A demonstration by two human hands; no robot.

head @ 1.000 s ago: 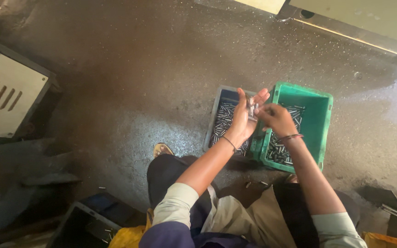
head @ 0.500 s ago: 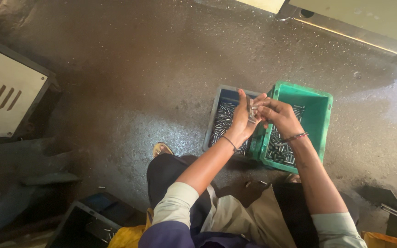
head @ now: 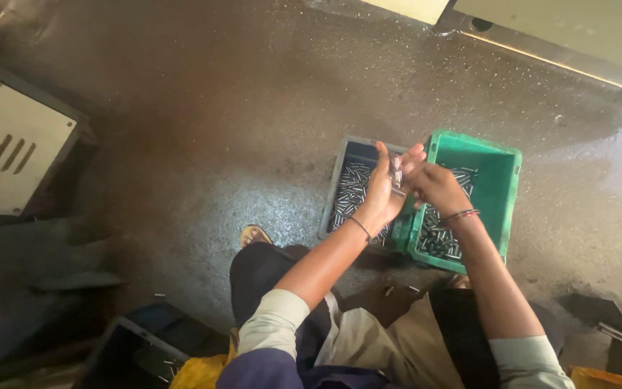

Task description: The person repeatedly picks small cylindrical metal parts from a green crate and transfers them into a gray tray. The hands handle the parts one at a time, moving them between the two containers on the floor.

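Note:
My left hand point(head: 384, 186) is raised above a dark blue-grey tray point(head: 340, 171) of small metal pins, fingers spread upward, with a small bundle of metal pins point(head: 397, 175) held against its palm. My right hand point(head: 437, 186) meets it from the right, its fingers closed on the same bundle. Just to the right stands a green plastic crate point(head: 502, 173), also holding several metal pins on its floor. Both containers sit on the concrete floor in front of my knees.
A pale louvred machine panel point(head: 5, 155) stands at the left. A dark bin point(head: 138, 349) sits at lower left beside something yellow. A sandalled foot point(head: 253, 234) shows by the tray. A machine base with a metal edge point(head: 541, 54) runs along the upper right. Loose pins lie on the floor.
My right hand has moved left from above the green crate to meet my left hand, and both now close around the pin bundle.

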